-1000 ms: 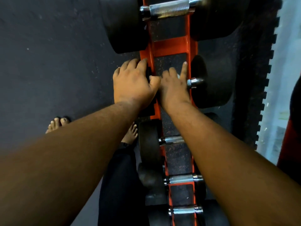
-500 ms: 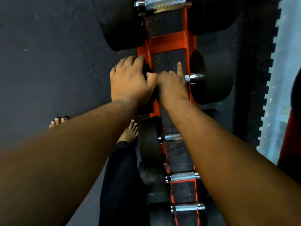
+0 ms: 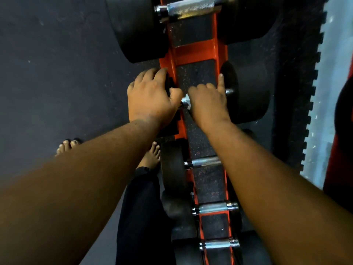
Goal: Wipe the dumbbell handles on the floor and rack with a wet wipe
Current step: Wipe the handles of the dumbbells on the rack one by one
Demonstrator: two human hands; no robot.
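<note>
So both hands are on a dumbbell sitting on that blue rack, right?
Nearly. The head view shows the left hand and right hand on a dumbbell, but the rack is orange-red, not blue.

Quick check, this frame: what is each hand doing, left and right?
Left hand: grips the left black rubber end of the racked dumbbell.
Right hand: curled round its chrome handle, index finger straight.
</note>
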